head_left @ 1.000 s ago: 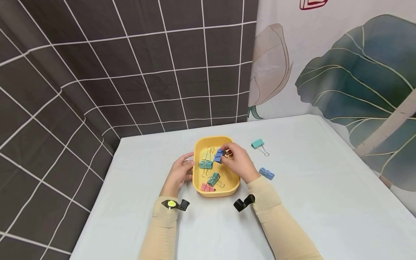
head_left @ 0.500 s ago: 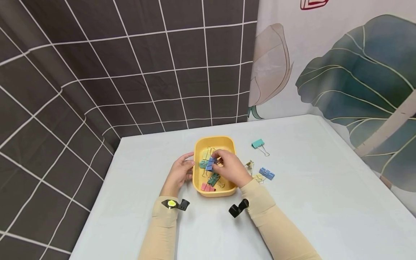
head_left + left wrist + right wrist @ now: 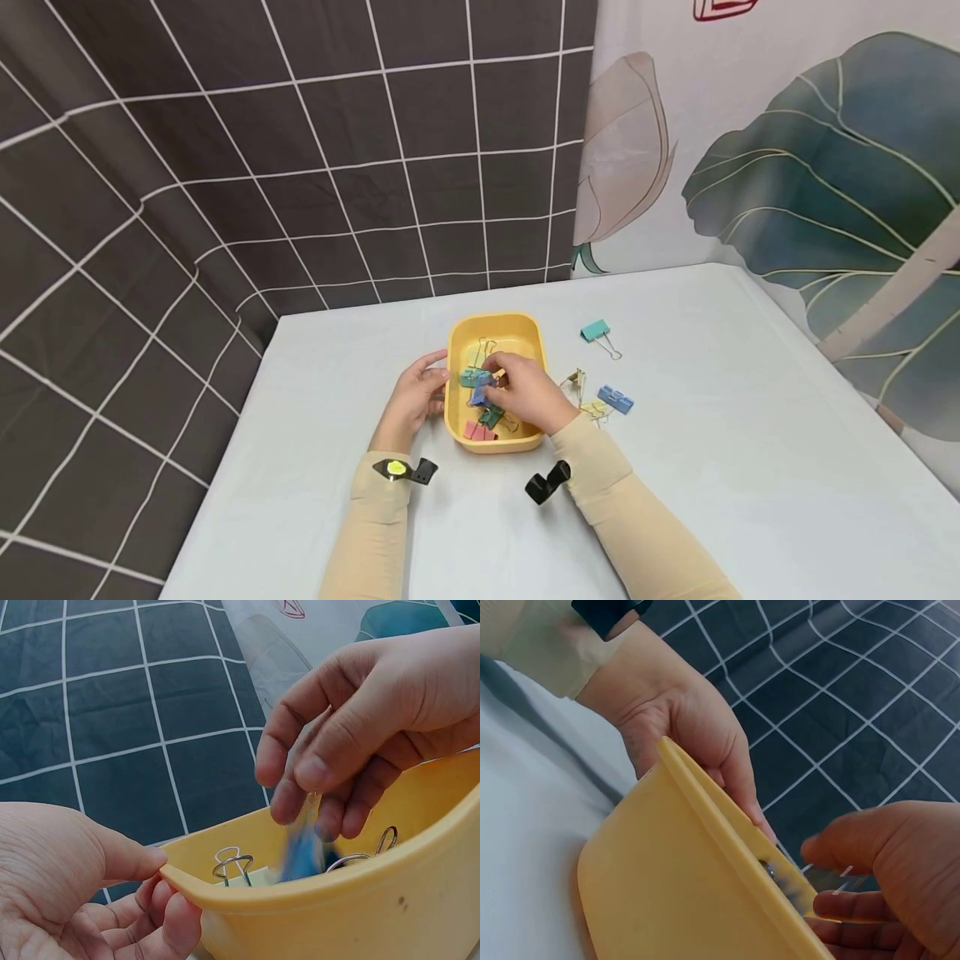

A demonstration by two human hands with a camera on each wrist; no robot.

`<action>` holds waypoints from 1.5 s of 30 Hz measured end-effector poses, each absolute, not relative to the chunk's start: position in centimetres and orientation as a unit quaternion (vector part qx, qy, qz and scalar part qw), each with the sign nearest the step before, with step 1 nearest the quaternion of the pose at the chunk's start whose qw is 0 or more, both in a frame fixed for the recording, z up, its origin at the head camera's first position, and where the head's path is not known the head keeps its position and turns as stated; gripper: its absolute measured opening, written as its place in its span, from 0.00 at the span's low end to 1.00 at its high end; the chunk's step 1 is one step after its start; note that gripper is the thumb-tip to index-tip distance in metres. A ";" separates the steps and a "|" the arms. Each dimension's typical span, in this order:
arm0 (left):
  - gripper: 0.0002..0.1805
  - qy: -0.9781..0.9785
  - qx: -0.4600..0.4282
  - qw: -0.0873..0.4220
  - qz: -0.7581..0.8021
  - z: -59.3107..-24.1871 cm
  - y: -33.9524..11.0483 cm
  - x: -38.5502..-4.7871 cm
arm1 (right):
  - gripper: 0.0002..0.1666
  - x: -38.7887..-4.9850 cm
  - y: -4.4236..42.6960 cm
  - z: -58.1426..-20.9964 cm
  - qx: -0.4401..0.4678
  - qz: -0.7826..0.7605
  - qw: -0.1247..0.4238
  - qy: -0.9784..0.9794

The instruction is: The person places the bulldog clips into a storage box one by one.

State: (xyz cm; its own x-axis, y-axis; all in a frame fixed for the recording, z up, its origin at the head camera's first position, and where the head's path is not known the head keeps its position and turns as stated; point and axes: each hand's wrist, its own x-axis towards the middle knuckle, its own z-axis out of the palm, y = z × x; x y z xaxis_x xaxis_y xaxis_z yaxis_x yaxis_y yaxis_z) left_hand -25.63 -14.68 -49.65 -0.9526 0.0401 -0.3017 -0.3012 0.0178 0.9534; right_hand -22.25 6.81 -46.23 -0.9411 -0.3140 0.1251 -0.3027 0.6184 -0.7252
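Two hands: left hand (image 3: pixel 412 396) — thumb touching the rim of the yellow tub (image 3: pixel 495 448), fingers on its outside; right hand (image 3: pixel 527 388) — thumb and fingers apart, close to a blurry blue clip (image 3: pixel 482 394); cannot tell if they touch it.
Blue clip's place: inside the tub, near a pink clip (image 3: pixel 477 432).
Table (image 3: pixel 720 467): tub and loose clips.
Red mark (image 3: pixel 724 10): on the wall cloth, cut off, unreadable.

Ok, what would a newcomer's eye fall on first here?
Probably the bright yellow container, just below the head view's centre, pinched at its left edge by the left hand. Within it, the right hand is at a blue binder clip. Behind, a dark gridded backdrop fills the upper left.
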 end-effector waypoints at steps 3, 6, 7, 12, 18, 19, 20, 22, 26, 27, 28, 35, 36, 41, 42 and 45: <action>0.24 0.703 -0.092 0.122 0.695 -49.6 -14.6 -25.6 | 0.19 -22.2 6.9 -46.2 -0.171 -0.407 0.007 0.897; 0.24 0.705 -0.091 0.119 0.693 -49.7 -14.6 -25.6 | 0.19 -22.3 7.0 -46.1 -0.168 -0.413 0.001 0.895; 0.24 0.706 -0.090 0.119 0.693 -49.7 -14.6 -25.6 | 0.19 -22.3 7.1 -46.0 -0.168 -0.414 -0.002 0.895; 0.24 0.706 -0.088 0.120 0.693 -49.8 -14.7 -25.7 | 0.17 -22.5 7.5 -45.8 -0.173 -0.415 -0.024 0.893; 0.24 0.705 -0.092 0.119 0.693 -49.6 -14.7 -25.6 | 0.15 -22.7 8.4 -45.6 -0.165 -0.418 -0.044 0.892; 0.24 0.706 -0.091 0.119 0.692 -49.6 -14.6 -25.6 | 0.15 -22.8 8.7 -45.5 -0.161 -0.420 -0.045 0.892; 0.24 0.706 -0.091 0.119 0.693 -49.6 -14.6 -25.6 | 0.15 -22.8 9.0 -45.4 -0.157 -0.423 -0.048 0.891; 0.24 0.705 -0.090 0.119 0.693 -49.5 -14.6 -25.6 | 0.14 -23.0 9.6 -45.2 -0.150 -0.432 -0.057 0.888; 0.24 0.706 -0.089 0.118 0.693 -49.5 -14.6 -25.5 | 0.16 -23.4 11.2 -45.1 -0.135 -0.440 -0.076 0.884; 0.24 0.706 -0.089 0.118 0.693 -49.5 -14.6 -25.5 | 0.16 -23.5 11.6 -45.1 -0.131 -0.442 -0.080 0.884; 0.24 0.707 -0.089 0.118 0.691 -49.5 -14.6 -25.6 | 0.16 -23.6 12.1 -45.2 -0.127 -0.441 -0.082 0.885; 0.24 0.707 -0.091 0.124 0.690 -49.7 -14.5 -25.7 | 0.17 -23.8 14.9 -45.9 -0.095 -0.445 -0.084 0.886; 0.24 0.707 -0.090 0.125 0.690 -49.7 -14.5 -25.7 | 0.17 -23.9 15.3 -46.1 -0.093 -0.447 -0.084 0.886; 0.24 0.704 -0.087 0.125 0.693 -49.6 -14.5 -25.8 | 0.21 -24.1 17.2 -47.3 -0.083 -0.454 -0.068 0.885; 0.24 0.703 -0.085 0.124 0.695 -49.6 -14.6 -25.7 | 0.22 -24.1 17.5 -47.5 -0.079 -0.454 -0.061 0.885; 0.24 0.699 -0.082 0.123 0.700 -49.5 -14.6 -25.6 | 0.24 -24.1 18.3 -48.0 -0.073 -0.454 -0.036 0.887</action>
State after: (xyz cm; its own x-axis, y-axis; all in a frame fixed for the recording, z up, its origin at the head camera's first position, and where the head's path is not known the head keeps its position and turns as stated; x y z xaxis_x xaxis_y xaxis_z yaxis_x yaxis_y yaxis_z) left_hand -25.62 -14.62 -49.49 -0.9561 0.0577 -0.2874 -0.2875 0.0070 0.9577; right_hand -24.08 18.30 -47.97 -0.9868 -0.0956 0.1305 -0.1618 0.5771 -0.8005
